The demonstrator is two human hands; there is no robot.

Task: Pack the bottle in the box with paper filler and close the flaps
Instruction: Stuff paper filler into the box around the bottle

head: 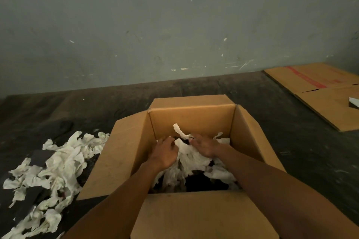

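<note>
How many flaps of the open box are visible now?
4: far flap, left flap, right flap, near flap. All stand open; none seems hidden.

I see a dark floor (213, 87) under me. On it stands the open box (124, 153); a heap of paper (58, 165) lies just left of it, flat cardboard (320, 91) well off to the right.

Storeroom: scuffed wall (174, 25), flattened cardboard (320, 91)
</note>
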